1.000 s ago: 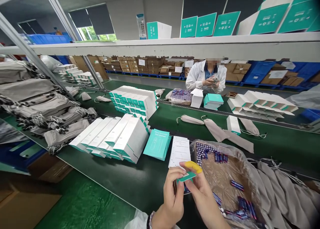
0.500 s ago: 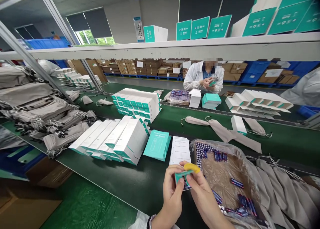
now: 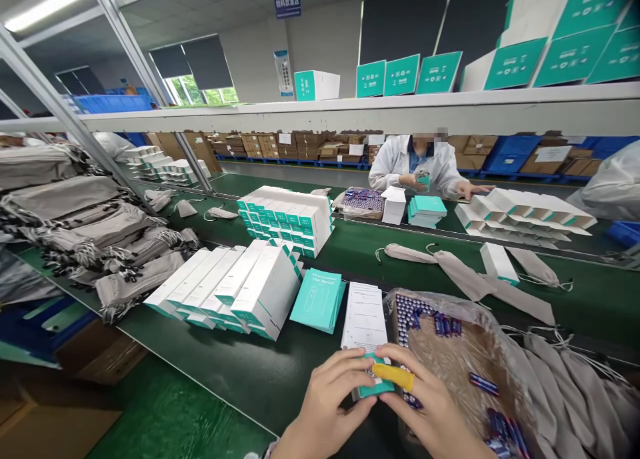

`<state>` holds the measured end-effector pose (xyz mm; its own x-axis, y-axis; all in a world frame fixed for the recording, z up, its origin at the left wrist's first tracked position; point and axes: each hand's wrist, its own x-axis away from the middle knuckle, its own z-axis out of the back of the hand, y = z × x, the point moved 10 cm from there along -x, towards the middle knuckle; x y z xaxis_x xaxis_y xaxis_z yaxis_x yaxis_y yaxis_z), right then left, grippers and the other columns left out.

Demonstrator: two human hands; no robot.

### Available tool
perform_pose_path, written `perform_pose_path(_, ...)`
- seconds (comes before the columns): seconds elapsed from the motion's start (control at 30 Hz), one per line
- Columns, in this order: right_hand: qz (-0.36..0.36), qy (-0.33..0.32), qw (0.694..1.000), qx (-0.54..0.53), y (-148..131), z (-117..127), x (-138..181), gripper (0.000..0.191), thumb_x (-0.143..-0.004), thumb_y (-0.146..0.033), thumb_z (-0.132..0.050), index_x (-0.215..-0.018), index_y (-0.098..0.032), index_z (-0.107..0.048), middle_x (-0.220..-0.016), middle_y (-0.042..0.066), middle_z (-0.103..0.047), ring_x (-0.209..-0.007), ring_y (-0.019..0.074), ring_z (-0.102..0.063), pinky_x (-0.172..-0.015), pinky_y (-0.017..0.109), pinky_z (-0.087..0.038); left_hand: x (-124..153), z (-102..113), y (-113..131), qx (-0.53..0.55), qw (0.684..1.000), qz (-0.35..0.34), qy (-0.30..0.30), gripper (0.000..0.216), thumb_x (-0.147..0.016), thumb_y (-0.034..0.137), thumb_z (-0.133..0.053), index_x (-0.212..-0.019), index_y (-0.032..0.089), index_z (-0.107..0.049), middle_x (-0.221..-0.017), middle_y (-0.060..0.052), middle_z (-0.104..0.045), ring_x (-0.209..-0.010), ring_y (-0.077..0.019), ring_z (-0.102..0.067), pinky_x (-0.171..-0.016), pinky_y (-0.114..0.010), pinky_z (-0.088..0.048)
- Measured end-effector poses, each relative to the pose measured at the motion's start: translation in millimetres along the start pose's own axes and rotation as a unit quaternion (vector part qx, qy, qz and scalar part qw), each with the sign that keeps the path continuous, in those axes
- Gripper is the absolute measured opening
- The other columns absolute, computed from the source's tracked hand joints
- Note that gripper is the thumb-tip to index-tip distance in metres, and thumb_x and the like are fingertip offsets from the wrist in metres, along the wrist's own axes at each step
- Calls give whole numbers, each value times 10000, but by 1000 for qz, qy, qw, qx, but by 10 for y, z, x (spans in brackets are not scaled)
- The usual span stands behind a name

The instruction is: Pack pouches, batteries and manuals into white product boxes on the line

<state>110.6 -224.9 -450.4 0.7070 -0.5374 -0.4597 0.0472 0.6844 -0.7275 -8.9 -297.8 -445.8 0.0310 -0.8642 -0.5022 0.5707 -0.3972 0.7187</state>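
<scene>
Both of my hands meet at the lower middle, over the green bench. Between them is a teal-and-white box (image 3: 376,387), its teal end facing up and partly covered by fingers. My left hand (image 3: 327,399) grips its left side, thumb at the near edge. My right hand (image 3: 425,395) closes on the right side, with a yellow finger cot (image 3: 395,376) on one finger lying across the top. Just beyond the fingers lies a stack of printed white sheets (image 3: 365,315). Right of it, a plastic-lined carton of batteries (image 3: 450,359) sits close to my right hand.
White boxes (image 3: 225,289) and teal user manuals (image 3: 317,300) lie to the left. Grey pouches (image 3: 555,372) are heaped at the right, more (image 3: 130,225) at far left. A shelf (image 3: 320,115) crosses above. Opposite, a co-worker (image 3: 417,165) reaches toward open boxes.
The view has tilted up slightly. My fingers have shifted from pinching the box's teal flap to spreading over its teal end. The co-worker has stretched one hand toward the open boxes.
</scene>
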Motion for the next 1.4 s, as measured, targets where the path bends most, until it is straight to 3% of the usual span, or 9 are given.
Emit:
perform_pose_path(0.23, 44, -24, 998, 47, -222, 25, -43, 298, -928, -133, -562, -1166, -292, -647, -1226, 100, -649, -1166, 245, -641, -958, 336, -569, -38, 20, 7, -12, 998, 66, -6, 197, -834, 116, -634, -981, 246, -654, -1162, -64, -747, -1177, -252, -660, -1004, -396, -557)
perform_pose_path(0.47, 184, -2, 971, 155, -517, 53, -15, 275, -935, -45, -472, -1129, -156, -633, -1169, 154, -659, -1212, 217, -605, -1035, 295, -515, 7, -57, 193, -168, 982, -50, -65, 223, -871, 75, -571, -1032, 194, -667, -1231, -141, -721, -1216, -312, -640, -875, -361, -622)
perform_pose_path(0.63, 193, -37, 964, 177, -434, -50, 8, 242, -925, -96, -492, -1119, -141, -629, -1190, 179, -647, -1240, 250, -578, -1040, 354, -518, 200, -130, -72, -140, 988, -70, -20, 380, -864, 81, -631, -1168, 294, -713, -1207, -133, -735, -1191, -361, -648, -607, -296, -628)
perform_pose_path(0.83, 107, -37, 969, 221, -218, -189, 14, 230, -961, -238, -533, -1175, -203, -609, -1157, 127, -690, -1059, 227, -670, -895, 305, -596, 275, -207, -283, 65, 996, -55, -5, 414, -879, 173, -656, -1253, 349, -677, -1284, -136, -695, -1258, -370, -595, -956, -525, -532)
perform_pose_path(0.97, 57, -102, 982, 150, -274, 220, -41, 222, -909, -286, -623, -1127, -251, -649, -1101, 114, -710, -969, 283, -690, -824, 401, -622, 227, 236, -261, 83, 990, -48, 99, 394, -942, 255, -571, -1321, 362, -569, -1353, -111, -651, -1280, -336, -571, -1048, -537, -452)
perform_pose_path(1.07, -146, 67, 987, -17, 226, 1117, -163, 400, -886, -314, -675, -1274, -300, -577, -1252, 108, -660, -1126, 284, -652, -852, 373, -619, 196, 637, -544, -45, 979, 57, 191, 337, -966, 212, -488, -1282, 312, -553, -1331, -112, -635, -1328, -319, -511, -1071, -539, -418)
perform_pose_path(1.13, -262, 298, 908, -136, 783, 1678, -132, 445, -880, -327, -685, -1298, -315, -533, -1275, 71, -636, -1187, 258, -615, -860, 351, -612, 98, 720, -807, -159, 965, 126, 166, 350, -970, 240, -489, -1317, 263, -517, -1369, -139, -593, -1367, -332, -462, -1071, -550, -418)
perform_pose_path(1.2, -336, 325, 853, -234, 1344, 1641, -356, 473, -834, -244, -735, -1261, -290, -536, -1210, 44, -654, -1139, 230, -635, -863, 333, -601, -44, 701, -1070, -264, 943, 166, 116, 420, -977, 313, -479, -1378, 189, -469, -1420, -184, -541, -1403, -370, -406, -1067, -576, -420)
perform_pose_path(1.4, -476, 232, 811, -248, 2459, 1008, -1321, 270, -963, -302, -617, -1189, -153, -605, -1138, 77, -656, -926, 193, -674, -782, 378, -594, -339, 535, -1609, -458, 856, 242, 8, 544, -991, 363, -448, -1423, 32, -425, -1420, -298, -497, -1265, -433, -527, -936, -535, -515)
